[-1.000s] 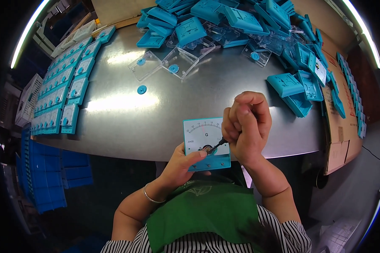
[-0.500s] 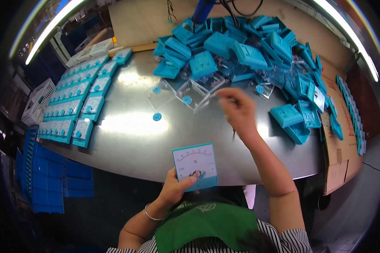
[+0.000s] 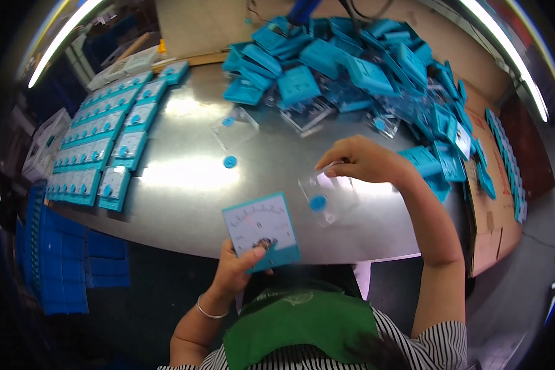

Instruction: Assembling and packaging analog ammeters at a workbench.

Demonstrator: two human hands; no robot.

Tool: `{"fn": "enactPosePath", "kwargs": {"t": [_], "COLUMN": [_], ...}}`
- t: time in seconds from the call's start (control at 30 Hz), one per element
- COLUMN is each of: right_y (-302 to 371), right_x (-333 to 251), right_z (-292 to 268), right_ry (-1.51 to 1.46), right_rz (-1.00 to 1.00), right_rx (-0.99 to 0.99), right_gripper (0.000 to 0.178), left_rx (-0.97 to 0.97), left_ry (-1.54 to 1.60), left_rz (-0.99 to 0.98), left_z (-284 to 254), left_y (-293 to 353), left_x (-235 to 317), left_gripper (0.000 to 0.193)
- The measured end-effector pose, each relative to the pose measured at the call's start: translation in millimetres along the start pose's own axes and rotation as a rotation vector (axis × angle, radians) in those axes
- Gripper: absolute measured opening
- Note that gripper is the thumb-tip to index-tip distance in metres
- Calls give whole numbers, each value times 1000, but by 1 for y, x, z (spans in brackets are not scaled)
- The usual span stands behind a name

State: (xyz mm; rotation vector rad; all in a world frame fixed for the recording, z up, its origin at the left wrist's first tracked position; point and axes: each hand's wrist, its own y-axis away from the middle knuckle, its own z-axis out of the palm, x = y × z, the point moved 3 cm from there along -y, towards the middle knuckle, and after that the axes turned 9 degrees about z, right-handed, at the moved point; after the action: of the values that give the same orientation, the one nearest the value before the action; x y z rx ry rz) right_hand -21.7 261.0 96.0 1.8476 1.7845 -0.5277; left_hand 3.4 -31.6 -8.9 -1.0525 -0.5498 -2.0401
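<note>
Meter [image 3: 266, 225] in left hand [image 3: 233, 269], scale end [image 3: 256, 211] forward, long axis slightly aslant

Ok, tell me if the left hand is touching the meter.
Touching: the head view shows the left hand gripping the meter at lower left, thumb on its face.

A single view, from the left one of two fisheye cameras worn on the person's head, looks down and forward past the green apron [image 3: 299, 324] onto the metal surface [image 3: 176, 213]. It sits close above the left hand [image 3: 236, 269] and the right hand [image 3: 367, 161], which fall near mid-picture, yet reaches wide (lamp strips [image 3: 62, 41] show at both upper sides). It is upright and unmirrored, straight edges bending toward its dark, rounded rim.
</note>
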Motion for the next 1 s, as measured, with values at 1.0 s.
{"fn": "enactPosePath", "kwargs": {"t": [1.0], "right_y": [102], "right_x": [23], "right_z": [92], "right_ry": [271], "right_rz": [197], "right_rx": [295], "right_gripper": [58], "left_rx": [90], "left_ry": [1], "left_rz": [25], "left_z": [25], "left_y": [-13], "left_x": [-20], "left_gripper": [28]}}
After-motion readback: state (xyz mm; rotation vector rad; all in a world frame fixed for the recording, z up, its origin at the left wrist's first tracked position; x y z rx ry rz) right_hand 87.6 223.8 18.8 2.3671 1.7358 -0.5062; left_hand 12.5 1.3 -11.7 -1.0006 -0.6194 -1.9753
